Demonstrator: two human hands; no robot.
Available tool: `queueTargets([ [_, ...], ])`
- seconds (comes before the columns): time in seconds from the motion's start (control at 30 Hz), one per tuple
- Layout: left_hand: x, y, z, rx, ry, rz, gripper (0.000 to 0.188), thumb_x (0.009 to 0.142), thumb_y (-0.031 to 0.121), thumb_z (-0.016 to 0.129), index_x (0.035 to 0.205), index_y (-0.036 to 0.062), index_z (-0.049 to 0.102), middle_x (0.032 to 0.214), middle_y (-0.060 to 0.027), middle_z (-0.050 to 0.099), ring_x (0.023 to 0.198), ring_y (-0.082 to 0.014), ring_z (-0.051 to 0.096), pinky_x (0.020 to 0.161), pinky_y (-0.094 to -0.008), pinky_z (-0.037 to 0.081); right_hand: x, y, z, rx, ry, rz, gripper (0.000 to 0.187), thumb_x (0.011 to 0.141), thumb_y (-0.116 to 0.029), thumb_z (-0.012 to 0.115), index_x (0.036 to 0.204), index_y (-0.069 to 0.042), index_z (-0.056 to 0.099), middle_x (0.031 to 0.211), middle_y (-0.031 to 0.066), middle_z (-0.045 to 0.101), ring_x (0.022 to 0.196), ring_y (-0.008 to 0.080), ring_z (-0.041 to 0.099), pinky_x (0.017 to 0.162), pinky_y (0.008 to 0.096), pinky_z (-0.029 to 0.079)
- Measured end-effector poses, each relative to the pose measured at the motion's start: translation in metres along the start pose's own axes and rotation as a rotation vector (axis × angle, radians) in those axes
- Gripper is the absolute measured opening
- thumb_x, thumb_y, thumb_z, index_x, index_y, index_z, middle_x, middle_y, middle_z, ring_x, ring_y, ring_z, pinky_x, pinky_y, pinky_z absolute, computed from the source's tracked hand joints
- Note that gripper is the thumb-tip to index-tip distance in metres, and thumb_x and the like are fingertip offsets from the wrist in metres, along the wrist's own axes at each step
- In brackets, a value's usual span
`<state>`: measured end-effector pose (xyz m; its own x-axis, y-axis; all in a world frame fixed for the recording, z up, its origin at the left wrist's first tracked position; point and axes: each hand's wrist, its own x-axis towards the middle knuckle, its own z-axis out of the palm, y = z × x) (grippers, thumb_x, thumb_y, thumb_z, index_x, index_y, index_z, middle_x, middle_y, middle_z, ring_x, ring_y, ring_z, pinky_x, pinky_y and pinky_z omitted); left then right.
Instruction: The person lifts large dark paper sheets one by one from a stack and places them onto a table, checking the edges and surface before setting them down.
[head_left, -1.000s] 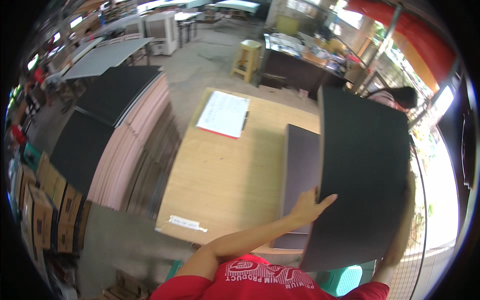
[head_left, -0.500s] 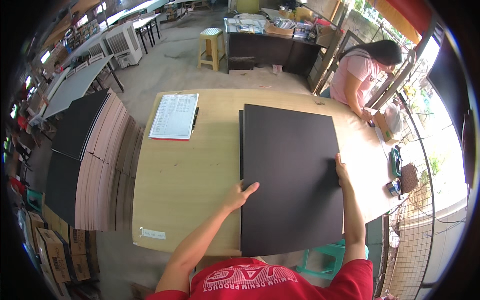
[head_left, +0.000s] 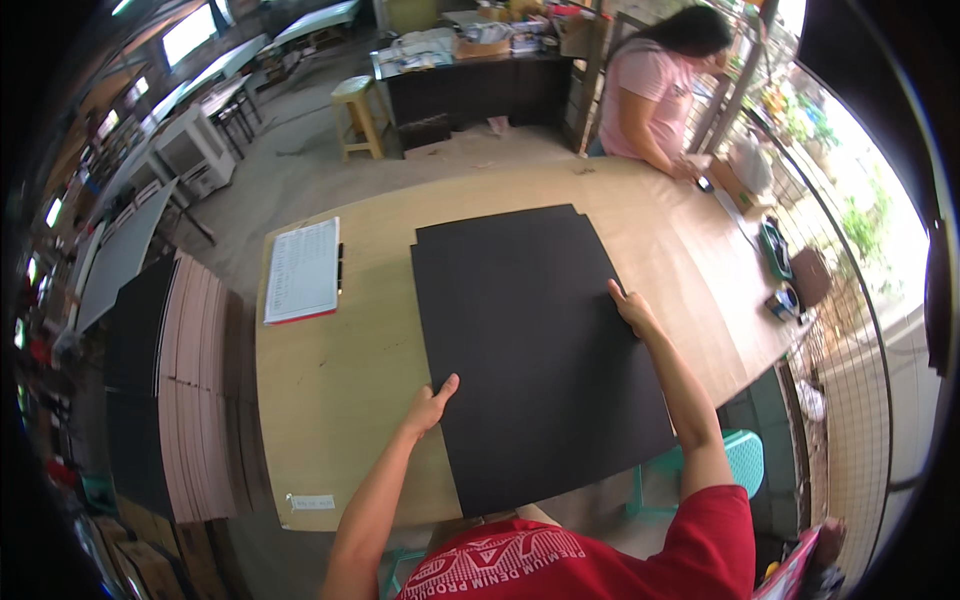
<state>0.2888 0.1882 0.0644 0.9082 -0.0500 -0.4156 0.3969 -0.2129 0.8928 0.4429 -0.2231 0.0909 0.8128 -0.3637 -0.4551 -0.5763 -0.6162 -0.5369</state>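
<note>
A large black board [head_left: 540, 350] lies on the light wooden table [head_left: 350, 430], and its near end reaches the front edge. Small steps at its two far corners suggest a second sheet slightly out of line beneath; I cannot tell how many there are. My left hand [head_left: 430, 408] grips the left edge, thumb on top, fingers mostly hidden below. Farther up on the opposite side, my right hand [head_left: 632, 310] holds the right edge the same way.
Left of the table stands a tall stack of boards [head_left: 195, 390] with black tops. A clipboard with a paper sheet [head_left: 303, 268] and a pen [head_left: 340, 268] lie at the far left. A person in pink [head_left: 650, 100] works at the far right. A green plastic chair [head_left: 742, 465] stands near my right arm.
The whole view has swung to the right. The board now sits slightly turned on the table, and stepped far corners show where its far edge looked straight. Both hands keep their hold.
</note>
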Motion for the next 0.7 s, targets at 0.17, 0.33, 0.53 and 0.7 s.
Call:
queueTargets([
  [0.17, 0.020, 0.050, -0.009, 0.801, -0.351, -0.289, 0.072, 0.090, 0.066, 0.049, 0.076, -0.0036, 0.064, 0.059, -0.0098, 0.061, 0.067, -0.0224, 0.069, 0.069, -0.0351, 0.054, 0.003, 0.034, -0.023, -0.394, 0.225, -0.310, 0.087, 0.078, -0.078, 0.053, 0.108, 0.003, 0.066, 0.118, 0.0313, 0.060, 0.114, 0.0410, 0.057, 0.091, 0.0515, 0.047],
  [0.33, -0.003, 0.089, -0.042, 0.664, -0.049, 0.193, 0.032, 0.091, 0.030, 0.065, 0.100, -0.0007, 0.057, 0.082, -0.0070, 0.064, 0.075, -0.0141, 0.064, 0.058, -0.0278, 0.051, -0.088, 0.018, -0.158, -0.387, 0.534, -0.683, 0.059, 0.087, -0.058, 0.060, 0.120, -0.009, 0.065, 0.120, 0.0207, 0.060, 0.112, 0.0352, 0.054, 0.094, 0.0464, 0.044],
  [0.53, -0.131, 0.071, -0.062, 0.226, -0.894, -0.085, 0.029, 0.098, 0.020, 0.054, 0.122, 0.0039, 0.060, 0.098, -0.0078, 0.067, 0.088, -0.0161, 0.064, 0.076, -0.0277, 0.052, -0.313, 0.144, -0.134, 0.002, 0.017, -0.506, 0.039, 0.083, -0.001, 0.062, 0.122, -0.008, 0.064, 0.085, 0.0002, 0.066, 0.072, 0.0077, 0.060, 0.070, 0.0276, 0.050],
  [0.7, -0.196, -0.044, 0.020, 0.353, -0.956, -0.213, 0.044, 0.102, 0.034, 0.046, 0.135, 0.0060, 0.053, 0.123, -0.0060, 0.062, 0.117, -0.0186, 0.055, 0.100, -0.0321, 0.042, -0.399, 0.292, -0.009, 0.373, -0.164, -0.057, 0.034, 0.084, -0.016, 0.072, 0.117, -0.010, 0.067, 0.089, 0.0083, 0.069, 0.078, 0.0149, 0.065, 0.071, 0.0317, 0.052],
])
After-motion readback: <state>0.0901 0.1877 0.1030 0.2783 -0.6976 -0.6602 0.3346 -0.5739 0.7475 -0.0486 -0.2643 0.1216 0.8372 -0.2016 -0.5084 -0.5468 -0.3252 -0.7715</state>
